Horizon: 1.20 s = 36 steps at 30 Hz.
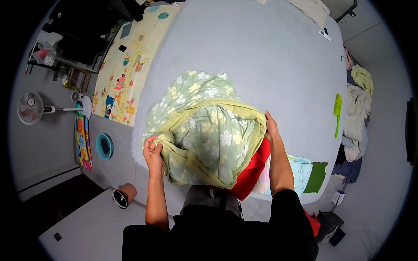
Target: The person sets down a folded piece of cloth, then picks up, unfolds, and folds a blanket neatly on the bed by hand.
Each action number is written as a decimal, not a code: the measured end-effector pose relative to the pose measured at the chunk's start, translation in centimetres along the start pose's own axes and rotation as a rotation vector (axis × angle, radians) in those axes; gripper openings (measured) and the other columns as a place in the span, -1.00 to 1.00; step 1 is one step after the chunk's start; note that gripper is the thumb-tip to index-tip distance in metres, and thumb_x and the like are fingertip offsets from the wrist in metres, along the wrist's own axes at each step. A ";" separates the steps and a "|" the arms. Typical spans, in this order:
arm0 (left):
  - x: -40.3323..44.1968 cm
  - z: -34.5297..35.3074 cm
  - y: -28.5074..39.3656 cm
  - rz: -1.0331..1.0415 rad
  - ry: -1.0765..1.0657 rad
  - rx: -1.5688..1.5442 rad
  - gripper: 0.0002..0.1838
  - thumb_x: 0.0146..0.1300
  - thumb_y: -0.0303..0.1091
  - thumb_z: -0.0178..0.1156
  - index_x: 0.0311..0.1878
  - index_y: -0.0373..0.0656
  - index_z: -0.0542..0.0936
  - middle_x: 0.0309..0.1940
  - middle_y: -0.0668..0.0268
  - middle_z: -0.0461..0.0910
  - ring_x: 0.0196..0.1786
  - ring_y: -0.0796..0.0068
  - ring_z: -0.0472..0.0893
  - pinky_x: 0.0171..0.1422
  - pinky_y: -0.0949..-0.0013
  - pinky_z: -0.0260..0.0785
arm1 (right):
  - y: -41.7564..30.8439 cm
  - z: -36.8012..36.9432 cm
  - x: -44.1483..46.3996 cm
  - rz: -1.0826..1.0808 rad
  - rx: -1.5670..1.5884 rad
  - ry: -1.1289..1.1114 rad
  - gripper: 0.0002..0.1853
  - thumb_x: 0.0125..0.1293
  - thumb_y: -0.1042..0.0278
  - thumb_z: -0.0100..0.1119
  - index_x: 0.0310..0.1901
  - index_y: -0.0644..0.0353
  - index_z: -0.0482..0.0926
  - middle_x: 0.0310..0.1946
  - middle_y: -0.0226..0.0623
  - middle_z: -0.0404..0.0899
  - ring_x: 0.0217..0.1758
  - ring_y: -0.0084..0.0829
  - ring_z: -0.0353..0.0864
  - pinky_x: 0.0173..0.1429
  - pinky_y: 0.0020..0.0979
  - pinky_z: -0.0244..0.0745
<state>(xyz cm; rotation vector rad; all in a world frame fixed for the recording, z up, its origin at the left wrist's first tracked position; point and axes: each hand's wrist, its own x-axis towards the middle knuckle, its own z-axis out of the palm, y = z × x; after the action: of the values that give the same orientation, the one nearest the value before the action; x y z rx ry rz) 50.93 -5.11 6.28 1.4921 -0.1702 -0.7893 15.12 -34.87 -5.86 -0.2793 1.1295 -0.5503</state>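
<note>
A green floral cloth [196,93] with a yellow-green hem is bunched over the near part of the grey bed, its hem forming a wide loop. My left hand [153,150] pinches the hem at the left side of the loop. At the right side, my right hand [271,126] grips the same hem between thumb and fingers. A red cloth [251,174] lies under the floral cloth, close to my body. Beside my right forearm are a light blue patterned cloth [301,168] and a dark green folded cloth [315,177].
The grey bed [261,52] bears a green brush [337,114] at its right edge. Clothes [358,113] are piled beyond it. A cartoon mat [130,69], fan [31,107], blue basin [104,146] and brown bin [125,195] are on the left.
</note>
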 end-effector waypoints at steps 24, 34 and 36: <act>-1.4 -3.6 2.1 0.027 0.038 0.047 -0.45 0.43 -0.66 0.05 0.48 -0.37 0.32 0.06 0.11 0.69 0.06 0.51 0.65 0.23 0.46 0.43 | 0.4 2.2 2.9 -0.538 -1.796 0.262 -0.42 -0.07 -0.03 0.61 -0.05 0.14 0.72 -0.09 -0.23 0.64 0.02 -0.21 0.65 0.09 -0.20 0.56; -3.1 -9.3 3.7 0.042 0.127 0.050 -0.55 0.45 -0.59 0.08 0.38 -0.42 0.43 0.13 0.11 0.66 0.12 0.41 0.65 0.30 0.39 0.45 | 1.1 3.1 0.9 -0.556 -1.723 0.439 -0.72 0.19 0.11 0.30 -0.23 0.15 0.72 -0.19 -0.14 0.72 -0.13 -0.04 0.70 -0.04 -0.08 0.61; -3.2 -11.5 4.2 0.093 0.170 0.098 -0.58 0.45 -0.56 0.10 0.34 -0.42 0.47 0.13 0.12 0.66 0.11 0.41 0.66 0.29 0.39 0.45 | -0.4 3.0 -0.3 -0.737 -1.774 0.460 -0.73 0.20 0.15 0.26 -0.22 0.17 0.72 -0.16 -0.11 0.71 -0.12 -0.01 0.70 -0.02 -0.05 0.61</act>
<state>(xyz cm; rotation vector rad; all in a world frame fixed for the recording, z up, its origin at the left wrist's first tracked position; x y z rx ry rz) 56.46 5.65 9.95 1.6240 -0.1509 -0.5833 17.66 -35.21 -4.18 -2.2437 1.7058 -0.0591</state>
